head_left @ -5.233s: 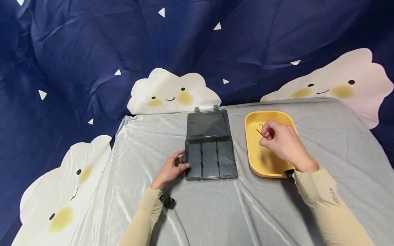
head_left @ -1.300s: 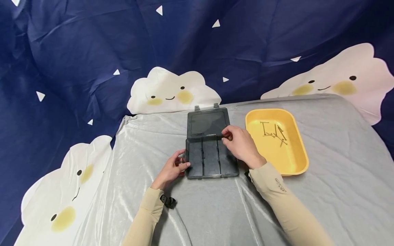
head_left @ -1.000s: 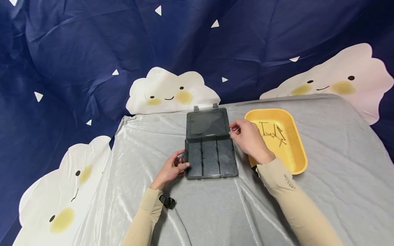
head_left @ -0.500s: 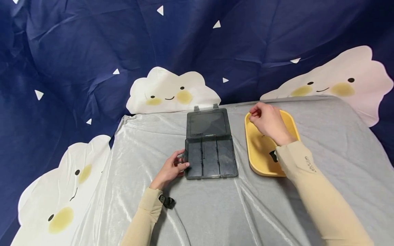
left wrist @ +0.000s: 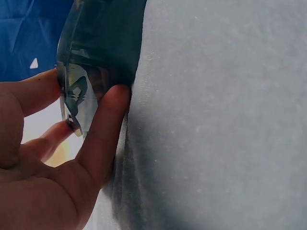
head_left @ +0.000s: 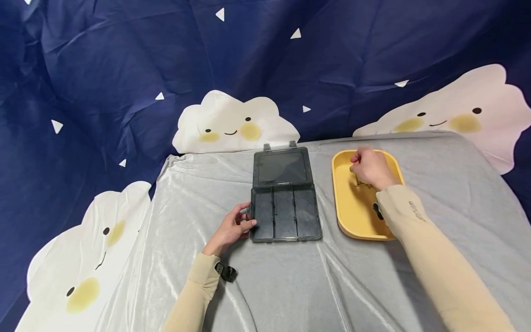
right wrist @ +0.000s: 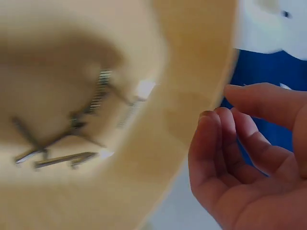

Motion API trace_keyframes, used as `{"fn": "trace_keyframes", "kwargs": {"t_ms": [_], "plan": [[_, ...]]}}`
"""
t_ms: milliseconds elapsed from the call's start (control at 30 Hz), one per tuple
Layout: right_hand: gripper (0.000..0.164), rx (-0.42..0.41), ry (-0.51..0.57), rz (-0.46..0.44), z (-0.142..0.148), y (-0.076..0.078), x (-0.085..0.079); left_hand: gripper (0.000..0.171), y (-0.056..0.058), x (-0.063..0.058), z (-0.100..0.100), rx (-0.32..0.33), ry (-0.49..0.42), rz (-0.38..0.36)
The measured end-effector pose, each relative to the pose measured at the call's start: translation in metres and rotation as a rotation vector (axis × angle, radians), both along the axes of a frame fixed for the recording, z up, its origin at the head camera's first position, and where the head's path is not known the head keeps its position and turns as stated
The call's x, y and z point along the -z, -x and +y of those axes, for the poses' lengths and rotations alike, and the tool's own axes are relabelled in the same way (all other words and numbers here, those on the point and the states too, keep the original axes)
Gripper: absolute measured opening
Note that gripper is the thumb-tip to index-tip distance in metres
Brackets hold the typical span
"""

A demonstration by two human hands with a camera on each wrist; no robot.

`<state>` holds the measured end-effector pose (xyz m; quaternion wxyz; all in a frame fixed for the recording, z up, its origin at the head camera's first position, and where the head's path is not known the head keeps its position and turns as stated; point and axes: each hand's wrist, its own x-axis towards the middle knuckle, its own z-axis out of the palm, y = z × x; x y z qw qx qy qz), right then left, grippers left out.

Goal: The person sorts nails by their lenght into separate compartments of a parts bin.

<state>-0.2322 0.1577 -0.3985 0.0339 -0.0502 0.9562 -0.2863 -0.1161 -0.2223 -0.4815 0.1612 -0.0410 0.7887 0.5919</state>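
Note:
My left hand (head_left: 231,228) grips the left side of a dark see-through compartment box (head_left: 304,210), its lid lying back. In the left wrist view the thumb and fingers hold the box's edge (left wrist: 103,40). One thin screw (head_left: 276,206) lies in the middle compartment, by the left divider. My right hand (head_left: 372,168) is over the far part of a yellow tray (head_left: 346,219), fingers bent, partly hiding the screws (head_left: 364,185) there. The right wrist view shows several metal screws (right wrist: 67,160) in the tray, and a gap between thumb and fingertips with nothing in it.
A grey cloth (head_left: 282,281) covers the table. Behind it hangs a dark blue curtain (head_left: 249,55) with clouds and white triangles. The box's two latches (head_left: 292,144) stick out at the far edge of its lid.
Earlier my right hand held a screw over the tray, then was at the box. A screw now lies in the middle compartment. The right hand is back over the tray; the left stayed put.

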Motion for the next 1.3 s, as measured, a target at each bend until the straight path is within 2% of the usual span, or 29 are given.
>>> {"fn": "trace_keyframes", "kwargs": {"t_ms": [100,200,767,933,1067,1300], "plan": [[0.012,-0.013,-0.047,-0.057,0.003,0.003,0.013,0.064,0.000,0.001,-0.001,-0.004,-0.008,0.000],[0.009,-0.018,-0.072,-0.062,0.004,0.006,0.022,0.064,0.001,0.002,-0.001,-0.014,-0.018,-0.006],[0.010,0.021,-0.128,-0.143,0.005,0.013,0.048,0.063,0.000,0.001,-0.001,-0.023,-0.012,-0.009],[0.006,0.026,-0.135,-0.158,0.007,0.013,0.051,0.064,0.000,0.001,-0.001,-0.025,-0.009,-0.003],[0.014,0.026,-0.136,-0.160,0.008,0.013,0.052,0.064,0.001,0.001,-0.001,-0.025,-0.013,-0.006],[0.007,-0.061,-0.145,-0.210,0.009,0.011,0.048,0.064,0.001,0.001,0.000,-0.026,-0.016,-0.015]]}}
